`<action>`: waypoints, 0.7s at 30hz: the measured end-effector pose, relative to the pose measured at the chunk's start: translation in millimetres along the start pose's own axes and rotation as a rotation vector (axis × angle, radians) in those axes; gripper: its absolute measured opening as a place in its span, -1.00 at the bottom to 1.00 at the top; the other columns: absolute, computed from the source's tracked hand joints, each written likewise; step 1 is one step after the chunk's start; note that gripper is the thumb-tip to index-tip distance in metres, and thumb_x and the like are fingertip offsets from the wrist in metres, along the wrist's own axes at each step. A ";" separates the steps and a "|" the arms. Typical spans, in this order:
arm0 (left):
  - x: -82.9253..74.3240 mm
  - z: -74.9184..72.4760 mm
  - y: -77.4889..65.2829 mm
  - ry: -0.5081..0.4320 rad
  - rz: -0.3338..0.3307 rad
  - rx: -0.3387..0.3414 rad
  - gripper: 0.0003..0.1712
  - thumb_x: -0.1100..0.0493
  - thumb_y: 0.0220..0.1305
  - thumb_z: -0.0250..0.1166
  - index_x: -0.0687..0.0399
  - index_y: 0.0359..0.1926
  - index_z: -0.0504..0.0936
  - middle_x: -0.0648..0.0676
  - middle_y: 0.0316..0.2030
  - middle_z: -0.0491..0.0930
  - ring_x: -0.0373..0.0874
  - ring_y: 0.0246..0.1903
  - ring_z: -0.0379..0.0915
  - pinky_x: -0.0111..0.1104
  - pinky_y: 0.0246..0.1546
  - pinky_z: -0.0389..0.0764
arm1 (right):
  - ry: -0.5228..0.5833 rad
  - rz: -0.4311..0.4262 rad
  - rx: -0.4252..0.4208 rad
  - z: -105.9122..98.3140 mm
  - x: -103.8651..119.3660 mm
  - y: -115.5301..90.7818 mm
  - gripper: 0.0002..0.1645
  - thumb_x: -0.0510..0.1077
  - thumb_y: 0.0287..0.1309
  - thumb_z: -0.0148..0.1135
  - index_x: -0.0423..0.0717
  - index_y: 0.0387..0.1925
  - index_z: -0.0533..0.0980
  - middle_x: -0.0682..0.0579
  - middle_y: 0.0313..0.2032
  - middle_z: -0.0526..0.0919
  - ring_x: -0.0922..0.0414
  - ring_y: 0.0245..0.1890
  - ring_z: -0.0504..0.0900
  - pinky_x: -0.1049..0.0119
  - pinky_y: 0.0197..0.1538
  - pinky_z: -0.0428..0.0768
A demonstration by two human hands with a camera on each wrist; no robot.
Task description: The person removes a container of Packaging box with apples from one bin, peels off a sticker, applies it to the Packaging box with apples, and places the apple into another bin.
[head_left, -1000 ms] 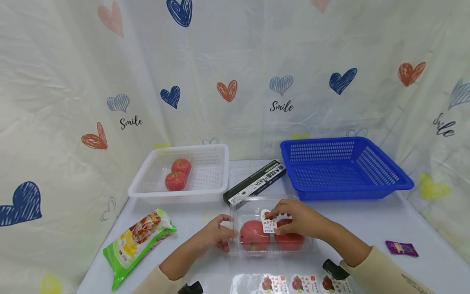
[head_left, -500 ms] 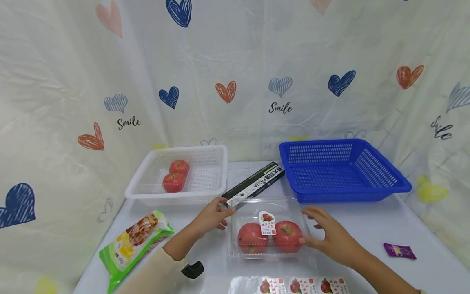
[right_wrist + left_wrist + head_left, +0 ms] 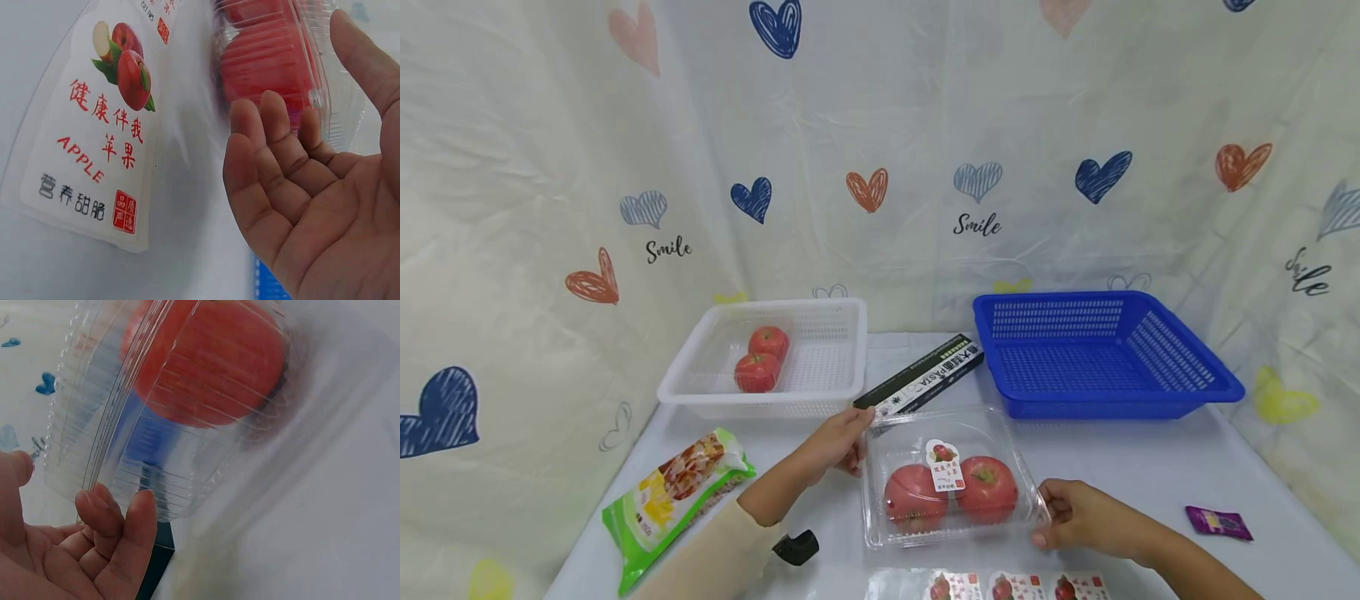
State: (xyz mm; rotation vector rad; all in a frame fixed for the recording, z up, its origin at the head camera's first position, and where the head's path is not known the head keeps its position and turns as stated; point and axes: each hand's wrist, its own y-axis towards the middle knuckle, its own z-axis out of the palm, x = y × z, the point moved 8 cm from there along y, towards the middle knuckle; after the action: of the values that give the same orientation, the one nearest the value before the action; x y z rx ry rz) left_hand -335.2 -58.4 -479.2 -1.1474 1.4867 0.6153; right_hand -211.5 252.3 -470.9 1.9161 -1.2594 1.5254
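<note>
A clear plastic clamshell box [image 3: 955, 429] holding two red apples [image 3: 988, 489] sits mid-table in the head view, turned slightly askew. A white apple-print sticker [image 3: 945, 465] lies on its lid. My left hand [image 3: 833, 446] grips the box's far left corner, thumb near the top edge. In the left wrist view, fingers [image 3: 100, 515] of that hand curl against the box's rim. My right hand [image 3: 1086, 521] holds the near right corner. The right wrist view shows its fingers [image 3: 275, 115] bent at the rim and the thumb on the other side.
A sheet of apple stickers [image 3: 1000, 585] lies at the front edge. Behind are a white basket [image 3: 827, 400] with another box of apples, a pasta box [image 3: 917, 379] and a blue basket [image 3: 1120, 407]. A green snack bag [image 3: 673, 504] lies left, a purple packet [image 3: 1217, 523] right.
My right hand has left the sticker and moved right and toward me, to the box's near right corner. My left hand has shifted up to the far left corner. The box has turned slightly.
</note>
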 end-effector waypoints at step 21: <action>30.3 -1.0 -33.7 -0.209 -0.061 0.154 -0.67 -0.07 0.37 0.17 0.12 -0.30 0.46 0.06 -0.53 0.48 -0.16 -0.59 0.50 -0.22 -0.46 0.68 | 0.305 -0.027 -0.163 -14.8 -6.7 34.7 -0.65 -0.17 0.35 0.16 -0.34 -0.10 0.26 -0.15 -0.24 0.56 -0.03 -0.21 0.61 0.15 -0.11 0.63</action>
State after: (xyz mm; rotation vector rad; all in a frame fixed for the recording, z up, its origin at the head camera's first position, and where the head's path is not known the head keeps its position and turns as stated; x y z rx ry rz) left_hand -303.1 -82.3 -500.6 -0.9749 1.2929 0.5518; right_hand -248.4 248.0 -479.9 1.5256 -1.1764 1.5760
